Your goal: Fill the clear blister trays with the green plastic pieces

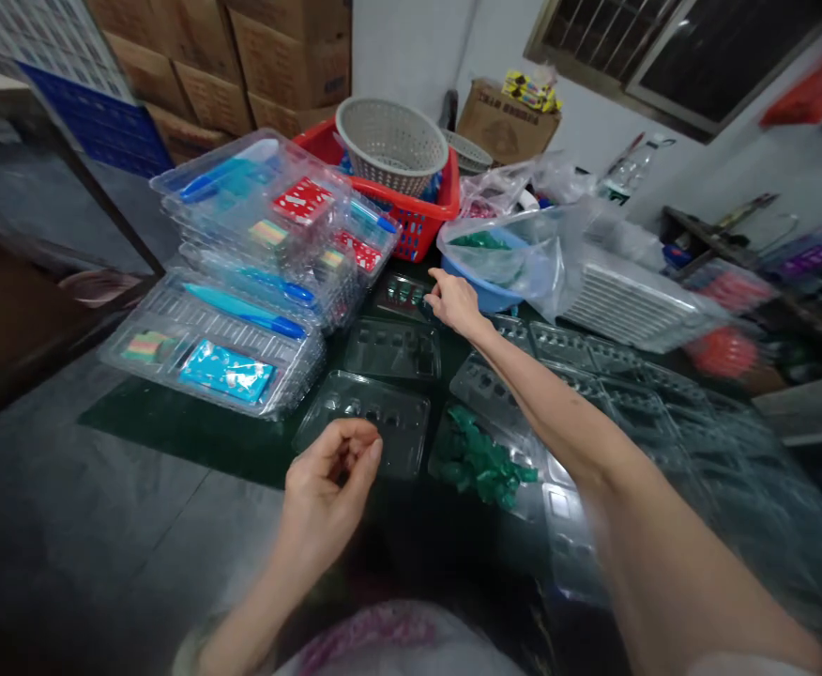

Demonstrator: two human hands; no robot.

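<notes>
My left hand (330, 483) hovers near me with its fingers curled into a loose pinch above a clear plastic blister tray (365, 422); what it holds, if anything, is too small to make out. My right hand (453, 302) reaches far forward, fingers bunched, touching the far clear tray (403, 296) that has small green pieces in its pockets. Another clear tray (393, 349) with bare pockets lies between the two. A heap of small green pieces (481, 465) sits to the right of the nearest tray.
Stacks of filled blister packs (242, 282) with blue pens and coloured cards stand at left. Behind are a red basket (411, 221) holding a grey basket (391, 145), and a blue bowl (488, 291) in a plastic bag. More clear trays (594, 366) spread right. Cardboard boxes line the back.
</notes>
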